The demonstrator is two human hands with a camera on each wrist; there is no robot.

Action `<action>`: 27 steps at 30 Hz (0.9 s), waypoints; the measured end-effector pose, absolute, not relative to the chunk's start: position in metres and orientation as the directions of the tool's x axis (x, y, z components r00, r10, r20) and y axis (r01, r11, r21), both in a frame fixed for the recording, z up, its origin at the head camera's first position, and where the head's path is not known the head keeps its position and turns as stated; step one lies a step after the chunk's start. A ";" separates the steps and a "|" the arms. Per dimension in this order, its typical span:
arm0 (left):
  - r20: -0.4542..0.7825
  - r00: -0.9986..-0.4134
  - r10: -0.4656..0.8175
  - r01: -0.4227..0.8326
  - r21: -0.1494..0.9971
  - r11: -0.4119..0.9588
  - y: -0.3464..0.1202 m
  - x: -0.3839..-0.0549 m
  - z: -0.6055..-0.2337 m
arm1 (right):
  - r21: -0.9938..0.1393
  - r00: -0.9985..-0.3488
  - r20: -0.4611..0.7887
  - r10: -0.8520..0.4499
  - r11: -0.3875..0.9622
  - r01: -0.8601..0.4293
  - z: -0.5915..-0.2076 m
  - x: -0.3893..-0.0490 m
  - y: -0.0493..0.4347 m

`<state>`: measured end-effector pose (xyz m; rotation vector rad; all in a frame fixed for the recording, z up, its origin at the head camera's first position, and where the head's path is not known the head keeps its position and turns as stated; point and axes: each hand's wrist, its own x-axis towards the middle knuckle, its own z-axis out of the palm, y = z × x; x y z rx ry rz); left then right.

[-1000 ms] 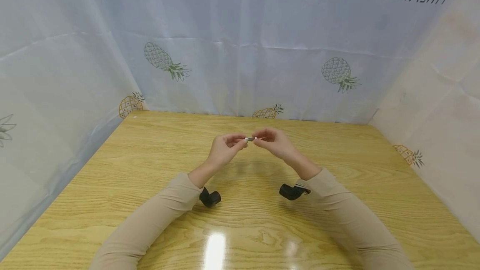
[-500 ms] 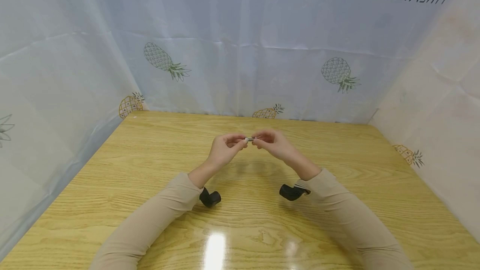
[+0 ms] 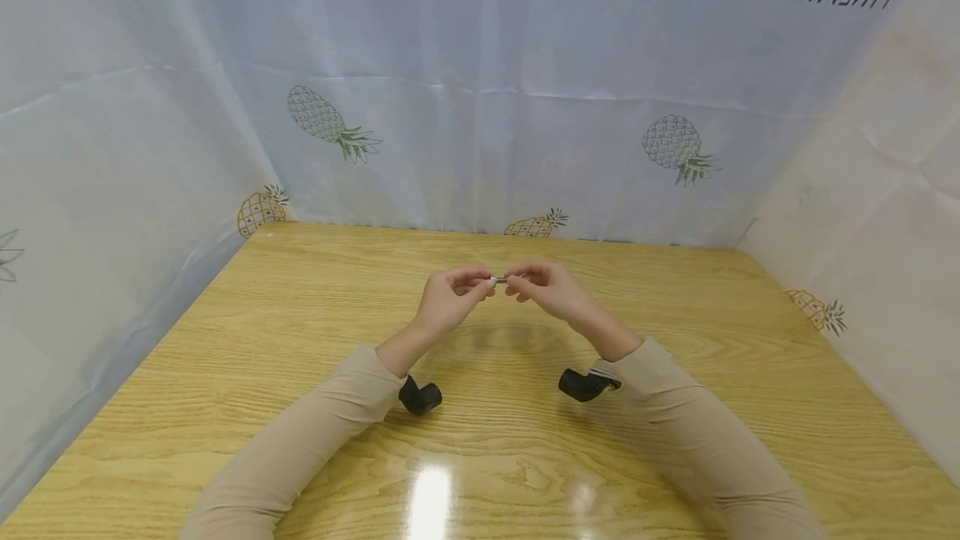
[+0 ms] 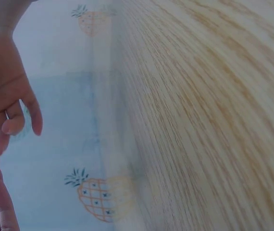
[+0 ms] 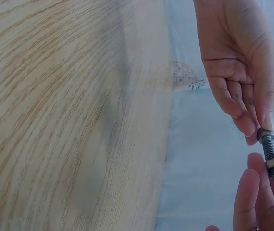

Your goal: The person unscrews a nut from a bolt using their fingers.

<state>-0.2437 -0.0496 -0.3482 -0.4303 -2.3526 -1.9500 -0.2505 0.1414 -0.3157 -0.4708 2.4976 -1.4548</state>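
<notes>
Head view: bolt [image 3: 501,279], headed end pinched in the grip of left hand [image 3: 450,297]. Right hand [image 3: 551,287] pinches threaded end, hold slightly shifted; work apparently at thread.

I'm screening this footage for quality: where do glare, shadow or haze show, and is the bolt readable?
Head view: bright glare whitens the near tabletop, soft shadow lies below the left hand and right hand; right wrist view: the bolt looks fairly crisp, threads visible; left wrist view: haze softens where tabletop meets printed cloth.
</notes>
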 end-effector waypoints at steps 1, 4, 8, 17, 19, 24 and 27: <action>0.218 -0.960 0.176 0.247 0.956 0.161 -0.050 -0.244 -0.348 | -0.872 -0.926 -0.011 -0.377 0.458 -0.176 -0.316 -0.251 0.141; 0.212 -0.961 0.175 0.240 0.958 0.155 -0.050 -0.244 -0.348 | -0.881 -0.924 0.007 -0.382 0.435 -0.187 -0.316 -0.251 0.141; 0.203 -0.963 0.177 0.232 0.959 0.161 -0.050 -0.243 -0.346 | -0.889 -0.925 -0.013 -0.379 0.429 -0.163 -0.315 -0.250 0.141; 0.189 -0.966 0.179 0.222 0.956 0.190 -0.049 -0.224 -0.324 | -0.875 -0.928 -0.016 -0.373 0.455 -0.168 -0.314 -0.250 0.140; 0.193 -0.965 0.178 0.226 0.955 0.190 -0.049 -0.223 -0.323 | -0.876 -0.926 0.004 -0.377 0.445 -0.185 -0.314 -0.250 0.141; 0.203 -0.961 0.189 0.235 0.958 0.164 -0.050 -0.236 -0.338 | -0.883 -0.929 -0.003 -0.369 0.437 -0.170 -0.315 -0.250 0.141; 0.205 -0.960 0.189 0.236 0.959 0.154 -0.050 -0.243 -0.347 | -0.880 -0.931 -0.036 -0.363 0.454 -0.143 -0.316 -0.251 0.142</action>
